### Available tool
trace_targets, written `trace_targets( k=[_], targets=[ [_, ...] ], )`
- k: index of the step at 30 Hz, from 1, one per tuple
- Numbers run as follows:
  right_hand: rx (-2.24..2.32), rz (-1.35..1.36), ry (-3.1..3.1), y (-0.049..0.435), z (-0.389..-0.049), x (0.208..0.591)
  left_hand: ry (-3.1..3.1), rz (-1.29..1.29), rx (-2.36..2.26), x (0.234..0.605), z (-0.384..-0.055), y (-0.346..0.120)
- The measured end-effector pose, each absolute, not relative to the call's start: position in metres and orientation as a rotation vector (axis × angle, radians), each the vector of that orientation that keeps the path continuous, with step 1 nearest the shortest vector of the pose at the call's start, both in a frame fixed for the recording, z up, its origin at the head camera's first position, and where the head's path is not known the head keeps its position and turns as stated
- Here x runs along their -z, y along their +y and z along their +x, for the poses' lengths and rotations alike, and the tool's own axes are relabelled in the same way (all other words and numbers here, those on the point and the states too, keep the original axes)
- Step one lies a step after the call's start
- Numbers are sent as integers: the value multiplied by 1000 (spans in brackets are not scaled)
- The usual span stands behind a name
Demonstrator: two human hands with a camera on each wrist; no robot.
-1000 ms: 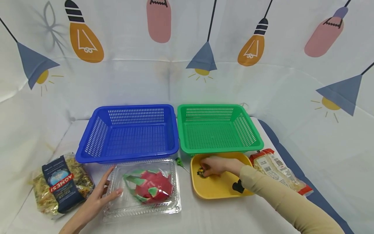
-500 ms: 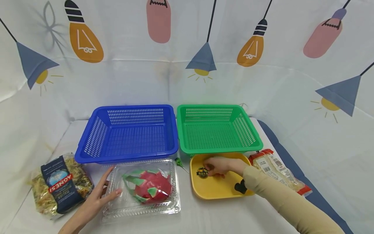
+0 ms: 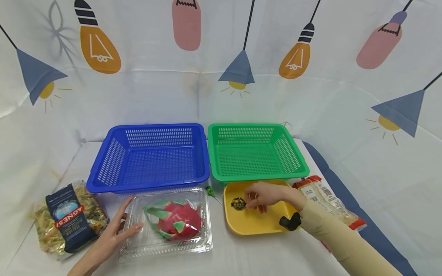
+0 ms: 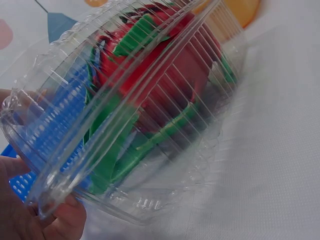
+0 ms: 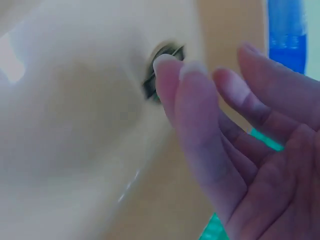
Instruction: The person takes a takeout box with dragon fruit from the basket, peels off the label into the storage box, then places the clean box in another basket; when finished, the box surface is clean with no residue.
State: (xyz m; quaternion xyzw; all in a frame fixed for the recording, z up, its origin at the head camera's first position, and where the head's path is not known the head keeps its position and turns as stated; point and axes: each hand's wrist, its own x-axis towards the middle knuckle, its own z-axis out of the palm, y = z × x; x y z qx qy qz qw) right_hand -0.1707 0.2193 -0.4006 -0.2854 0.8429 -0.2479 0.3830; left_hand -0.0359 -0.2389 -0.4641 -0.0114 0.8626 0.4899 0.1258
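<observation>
A clear plastic clamshell box (image 3: 207, 214) with a red and green dragon fruit (image 3: 183, 220) inside lies on the table. My left hand (image 3: 112, 232) holds its left side, thumb over the lid. In the left wrist view, thumb and fingers sit on both sides of the box's clear edge (image 4: 55, 185). My right hand (image 3: 264, 194) hovers over a yellow tray (image 3: 238, 224), just right of a dark round label (image 3: 238, 204) lying flat on it. In the right wrist view, thumb and forefinger tips meet and partly cover the label (image 5: 165, 60); the other fingers are loosely bent.
Behind stand a blue basket (image 3: 159, 186) and a green basket (image 3: 259, 176) side by side. A bag of pasta (image 3: 69, 218) lies at the left, a red-ended food bag (image 3: 331, 199) at the right. A small green item (image 3: 210, 191) lies between box and tray.
My right hand has drawn away to the right from the label, which now shows fully in the head view. My left hand stays on the box.
</observation>
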Motion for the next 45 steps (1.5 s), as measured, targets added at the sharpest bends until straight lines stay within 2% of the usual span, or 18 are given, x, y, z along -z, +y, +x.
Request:
trace_targets(
  k=[10,18,25,39,45],
  targets=[
    [960,-853,2241,189,-140,391,2569,42,-1456,468,-35,-240],
    [1153,-679,2217,141,-112,397,2572,48,-1426,468,-34,-242],
    [1156,-670,2246,109,-94,420,2553,41,-1431,468,-35,-242],
    [1278,-574,2325,98,-75,442,2569,38,-1426,465,-34,-241],
    [1414,-537,2261,98,-73,442,2503,-68,-1429,460,-33,-239]
  ],
)
